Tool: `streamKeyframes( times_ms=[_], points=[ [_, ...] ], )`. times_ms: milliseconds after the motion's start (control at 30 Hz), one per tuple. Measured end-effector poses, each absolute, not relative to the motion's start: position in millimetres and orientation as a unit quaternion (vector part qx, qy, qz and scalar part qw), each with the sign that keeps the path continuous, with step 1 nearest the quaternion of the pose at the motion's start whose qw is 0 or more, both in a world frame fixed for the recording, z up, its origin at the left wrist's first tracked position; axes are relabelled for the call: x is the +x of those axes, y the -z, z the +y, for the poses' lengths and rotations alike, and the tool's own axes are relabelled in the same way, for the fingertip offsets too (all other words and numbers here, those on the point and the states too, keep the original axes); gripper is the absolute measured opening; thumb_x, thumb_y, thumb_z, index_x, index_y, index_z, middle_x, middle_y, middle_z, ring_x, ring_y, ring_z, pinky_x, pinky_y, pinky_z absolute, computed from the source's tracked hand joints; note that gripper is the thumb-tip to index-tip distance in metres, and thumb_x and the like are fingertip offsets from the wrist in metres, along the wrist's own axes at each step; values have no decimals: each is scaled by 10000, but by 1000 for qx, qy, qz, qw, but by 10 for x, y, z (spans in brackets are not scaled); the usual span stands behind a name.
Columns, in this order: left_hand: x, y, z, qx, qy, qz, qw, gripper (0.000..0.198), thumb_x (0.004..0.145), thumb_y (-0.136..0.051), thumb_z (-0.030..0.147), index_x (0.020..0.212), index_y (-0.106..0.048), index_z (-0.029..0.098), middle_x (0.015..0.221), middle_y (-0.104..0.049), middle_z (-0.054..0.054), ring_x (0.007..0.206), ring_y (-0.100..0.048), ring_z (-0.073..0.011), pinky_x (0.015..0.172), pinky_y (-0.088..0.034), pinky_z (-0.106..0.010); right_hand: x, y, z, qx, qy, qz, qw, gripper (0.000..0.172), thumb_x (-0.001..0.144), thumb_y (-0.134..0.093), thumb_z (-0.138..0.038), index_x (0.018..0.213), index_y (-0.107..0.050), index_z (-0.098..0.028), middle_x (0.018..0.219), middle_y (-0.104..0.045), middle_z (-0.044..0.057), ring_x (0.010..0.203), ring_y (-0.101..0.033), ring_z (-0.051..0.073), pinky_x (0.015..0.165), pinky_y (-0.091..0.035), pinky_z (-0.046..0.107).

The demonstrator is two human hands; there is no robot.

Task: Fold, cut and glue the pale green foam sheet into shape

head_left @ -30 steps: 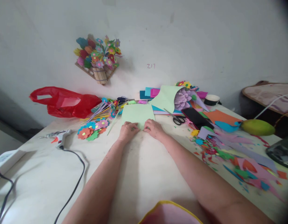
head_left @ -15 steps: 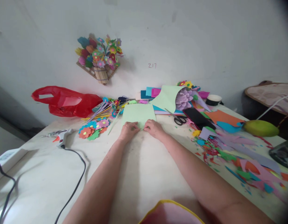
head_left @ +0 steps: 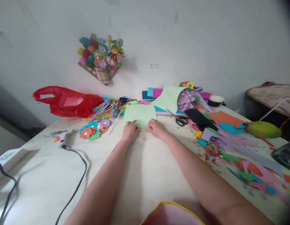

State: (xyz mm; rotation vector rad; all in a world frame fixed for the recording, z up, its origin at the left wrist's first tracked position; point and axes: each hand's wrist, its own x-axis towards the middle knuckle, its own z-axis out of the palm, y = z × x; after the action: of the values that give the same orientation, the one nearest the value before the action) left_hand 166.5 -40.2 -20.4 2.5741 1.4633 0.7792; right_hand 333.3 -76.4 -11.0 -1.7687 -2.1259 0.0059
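Observation:
A light green paper sheet (head_left: pixel 140 113) lies flat on the table before me, its near edge between my hands. My left hand (head_left: pixel 131 130) is closed at the near left corner, thumb and fingers pinched on the edge. On the near right corner, my right hand (head_left: pixel 157 128) pinches the same edge with curled fingers. The fingertips are partly hidden. Behind the sheet to the right is a light green paper cone (head_left: pixel 167 98) around a purple flower (head_left: pixel 185 99). Black-handled scissors (head_left: pixel 181 120) rest right of the sheet, and colourful cut-out flowers (head_left: pixel 95 128) lie to its left.
At left are a glue gun (head_left: pixel 65 137) with its cable, a white power strip (head_left: pixel 11 161) and a red plastic bag (head_left: pixel 67 101). On the right are a phone (head_left: pixel 200 119), paper scraps (head_left: pixel 250 172) and a yellow-green mango-like fruit (head_left: pixel 263 129). A flower decoration (head_left: pixel 101 57) hangs on the wall.
My hands have moved slightly apart along the sheet's near edge, and the left fingers have shifted a little. The sheet stays in about the same place.

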Motion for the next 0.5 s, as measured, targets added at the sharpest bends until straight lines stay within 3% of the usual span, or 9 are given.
streamKeyframes(
  times_ms=[500],
  points=[
    [1687, 161, -481, 837, -241, 491, -20, 205, 721, -530, 393, 674, -563, 197, 1260, -454, -36, 1087, -368, -280, 837, -338, -433, 3368, 112, -761, -619, 2, -763, 189, 166, 779, -525, -301, 722, -569, -151, 926, -523, 70, 850, -487, 143, 673, -371, 225]
  ],
)
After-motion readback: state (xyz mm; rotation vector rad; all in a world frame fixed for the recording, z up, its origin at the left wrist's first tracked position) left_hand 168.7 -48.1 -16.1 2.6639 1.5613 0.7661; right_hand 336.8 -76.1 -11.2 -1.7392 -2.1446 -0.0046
